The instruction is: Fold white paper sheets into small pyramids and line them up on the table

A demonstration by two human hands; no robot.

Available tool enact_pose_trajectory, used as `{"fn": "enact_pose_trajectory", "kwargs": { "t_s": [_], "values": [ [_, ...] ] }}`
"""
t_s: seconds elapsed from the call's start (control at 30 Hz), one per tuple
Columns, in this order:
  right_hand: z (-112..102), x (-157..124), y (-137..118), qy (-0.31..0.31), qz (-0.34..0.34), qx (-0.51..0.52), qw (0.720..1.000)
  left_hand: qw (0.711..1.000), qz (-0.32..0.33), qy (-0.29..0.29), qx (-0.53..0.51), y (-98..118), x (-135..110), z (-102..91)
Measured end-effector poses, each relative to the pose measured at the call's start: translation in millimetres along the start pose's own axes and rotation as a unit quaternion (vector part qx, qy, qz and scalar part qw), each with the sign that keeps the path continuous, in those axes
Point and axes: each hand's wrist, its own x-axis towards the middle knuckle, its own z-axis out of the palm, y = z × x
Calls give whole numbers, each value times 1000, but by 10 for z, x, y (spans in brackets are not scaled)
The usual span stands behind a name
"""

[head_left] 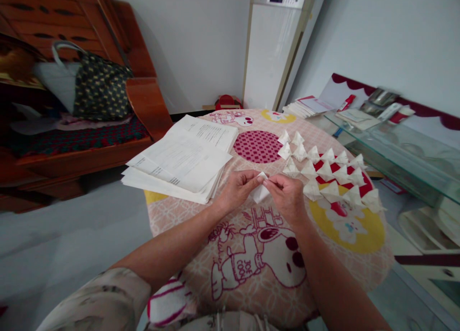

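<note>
My left hand and my right hand meet above the round table, both pinching one small white folded paper piece between their fingertips. To the right of my hands, several finished white folded paper triangles lie in rows on the cartoon-printed tablecloth. A stack of printed white paper sheets lies to the left of my hands.
A wooden bench with a dark patterned bag stands at the left. A glass table with papers and small items is at the right. A tall white appliance stands against the back wall.
</note>
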Motion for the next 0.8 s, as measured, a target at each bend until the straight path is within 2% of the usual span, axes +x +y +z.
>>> {"fn": "enact_pose_trajectory", "kwargs": {
  "t_s": [0.1,0.2,0.37,0.4,0.5,0.57,0.8],
  "values": [
    [14,-6,2,-5,12,10,1000,1000,4,13,15,13,3,3],
    [8,-5,-5,-14,51,71,996,999,-8,33,-10,25,4,-2],
    [-60,31,23,97,125,174,972,991,-37,93,-90,13,20,-42],
    [-67,36,34,92,135,178,970,989,-35,103,-99,10,22,-50],
    [-49,30,51,3,163,183,969,988,-20,108,-110,18,17,-59],
    [-11,12,38,-36,173,185,967,989,-14,102,-103,35,7,-56],
    [52,-10,-40,-26,164,202,965,989,-15,98,-111,56,-5,-53]
  ]
}}
